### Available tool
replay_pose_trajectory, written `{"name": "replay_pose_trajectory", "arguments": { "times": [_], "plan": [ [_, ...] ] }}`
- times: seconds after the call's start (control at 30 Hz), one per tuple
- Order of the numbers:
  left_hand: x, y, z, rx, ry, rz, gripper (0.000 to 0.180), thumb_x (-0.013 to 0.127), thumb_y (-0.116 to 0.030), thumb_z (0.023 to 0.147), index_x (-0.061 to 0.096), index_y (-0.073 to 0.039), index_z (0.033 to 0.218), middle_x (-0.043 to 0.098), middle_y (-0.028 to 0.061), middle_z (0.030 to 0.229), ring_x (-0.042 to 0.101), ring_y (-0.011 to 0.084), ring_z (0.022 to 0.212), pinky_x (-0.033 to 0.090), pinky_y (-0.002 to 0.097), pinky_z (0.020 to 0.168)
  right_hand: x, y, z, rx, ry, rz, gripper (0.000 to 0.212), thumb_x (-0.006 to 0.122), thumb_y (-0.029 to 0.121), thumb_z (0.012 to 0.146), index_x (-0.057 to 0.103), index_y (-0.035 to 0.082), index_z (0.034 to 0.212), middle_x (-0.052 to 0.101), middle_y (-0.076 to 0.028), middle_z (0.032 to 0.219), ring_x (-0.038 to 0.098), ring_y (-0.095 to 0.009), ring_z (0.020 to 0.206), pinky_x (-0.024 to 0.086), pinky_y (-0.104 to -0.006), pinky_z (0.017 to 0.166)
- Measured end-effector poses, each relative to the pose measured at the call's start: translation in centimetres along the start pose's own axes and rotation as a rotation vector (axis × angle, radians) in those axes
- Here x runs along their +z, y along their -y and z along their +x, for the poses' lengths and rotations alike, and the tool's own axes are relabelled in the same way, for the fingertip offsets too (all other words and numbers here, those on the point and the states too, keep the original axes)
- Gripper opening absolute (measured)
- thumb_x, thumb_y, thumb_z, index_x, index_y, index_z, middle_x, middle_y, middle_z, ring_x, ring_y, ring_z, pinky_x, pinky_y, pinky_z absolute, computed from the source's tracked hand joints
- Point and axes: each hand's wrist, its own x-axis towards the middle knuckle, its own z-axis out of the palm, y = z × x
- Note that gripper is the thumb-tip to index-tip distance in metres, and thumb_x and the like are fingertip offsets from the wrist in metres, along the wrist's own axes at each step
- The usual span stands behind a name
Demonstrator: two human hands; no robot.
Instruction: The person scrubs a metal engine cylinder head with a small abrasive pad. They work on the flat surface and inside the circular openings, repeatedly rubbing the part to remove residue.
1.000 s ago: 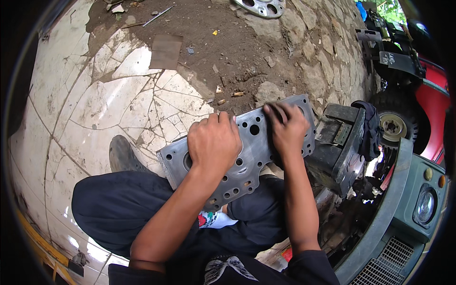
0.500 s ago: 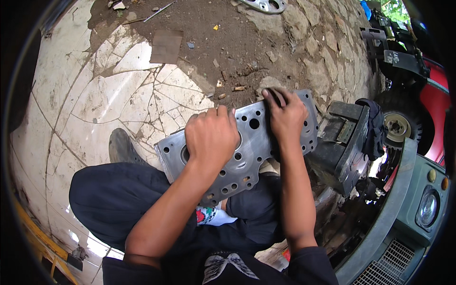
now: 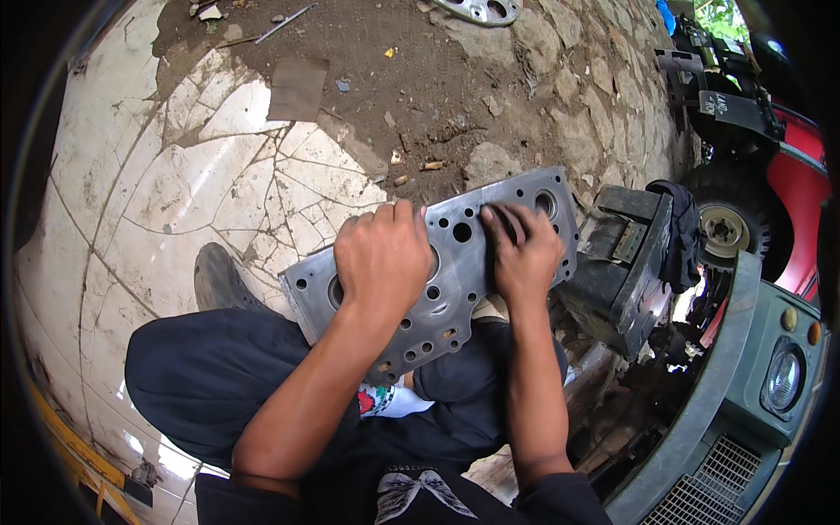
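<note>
A grey metal cylinder head, flat face up and full of round holes, lies slanted across my lap. My left hand grips its left part, fingers bent over the far edge and the palm covering some of the openings. Right of the middle, my right hand presses on the machined face with its fingers curled together. The fingertips look dark, and whatever they may pinch against the metal is hidden. Beyond the right hand, a round port shows near the head's right end.
To the right stands a black box-shaped case with a dark cloth over it. A green vehicle front and a tire lie farther right. Cracked white tiles spread leftward; a brown flat piece rests ahead near dirt and stones.
My right hand has slid from the cylinder head's far edge toward me over its face, uncovering the round port at the right end. My left hand keeps its hold.
</note>
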Motion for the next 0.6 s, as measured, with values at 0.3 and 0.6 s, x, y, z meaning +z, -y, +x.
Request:
{"name": "replay_pose_trajectory", "arguments": {
  "times": [0.3, 0.6],
  "plan": [
    [-0.3, 0.0, 0.2, -0.033, 0.052, -0.006, 0.028, 0.064, -0.028, 0.103, 0.074, -0.004, 0.095, 0.075, 0.0166, 0.081, 0.074, 0.0361, 0.071, 0.057, 0.0468, 0.068, -1.0, 0.1, -2.1, -0.105, -0.014, 0.002, 0.032, 0.084, 0.032, 0.093, 0.082, 0.005, 0.109, 0.077, -0.017, 0.096, 0.074, -0.033, 0.088, 0.055, -0.0402, 0.081],
    [-0.6, -0.2, -0.3, -0.05, 0.1, 0.008, 0.026, 0.067, -0.028, 0.101, 0.072, -0.006, 0.089, 0.075, 0.014, 0.078, 0.075, 0.0323, 0.069, 0.057, 0.0435, 0.068, -1.2, 0.1, -2.2, -0.053, 0.016, 0.06, 0.032, 0.084, 0.035, 0.092, 0.082, 0.008, 0.109, 0.076, -0.02, 0.098, 0.073, -0.038, 0.088, 0.055, -0.0449, 0.082]
  ]
}}
